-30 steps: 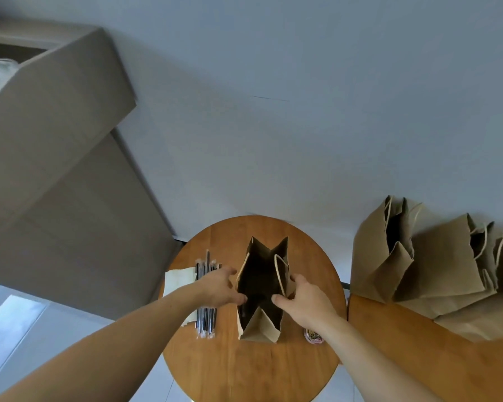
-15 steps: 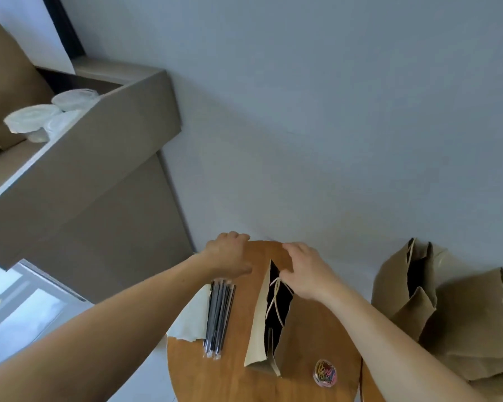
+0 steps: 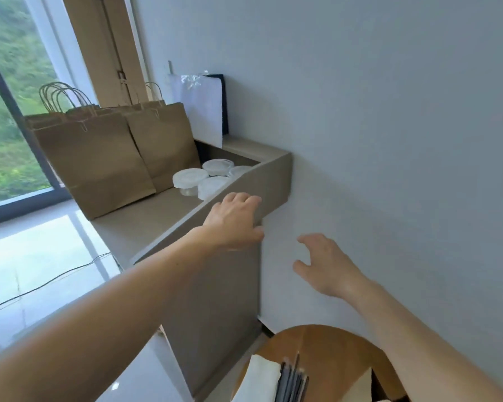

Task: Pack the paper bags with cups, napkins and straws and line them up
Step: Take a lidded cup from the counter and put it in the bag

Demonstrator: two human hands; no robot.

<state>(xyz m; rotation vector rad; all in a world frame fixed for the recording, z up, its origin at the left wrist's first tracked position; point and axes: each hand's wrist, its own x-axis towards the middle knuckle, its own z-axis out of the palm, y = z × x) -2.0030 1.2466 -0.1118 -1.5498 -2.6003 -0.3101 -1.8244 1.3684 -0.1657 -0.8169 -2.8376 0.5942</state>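
Several clear cups with white lids [image 3: 190, 179] stand in the far corner of a grey counter [image 3: 145, 221], behind its raised side wall. My left hand [image 3: 234, 220] is stretched out, open and empty, in front of that wall just below the cups. My right hand [image 3: 324, 266] hangs open and empty in front of the white wall, lower right of the left hand. At the bottom, a round wooden table [image 3: 331, 355] carries white napkins [image 3: 259, 381] and dark wrapped straws [image 3: 292, 382]. The top edge of a brown paper bag [image 3: 357, 385] shows beside the straws.
Flat brown paper bags with twisted handles [image 3: 99, 158] lean upright on the counter to the left of the cups. A white plastic-wrapped pack [image 3: 202, 105] leans against the wall behind them. A large window [image 3: 9, 111] and glossy floor with a cable [image 3: 50, 280] lie to the left.
Both hands have let go of the paper bag on the round table and risen toward the counter. The view has swung up and left, bringing the cups and flat bags into sight.
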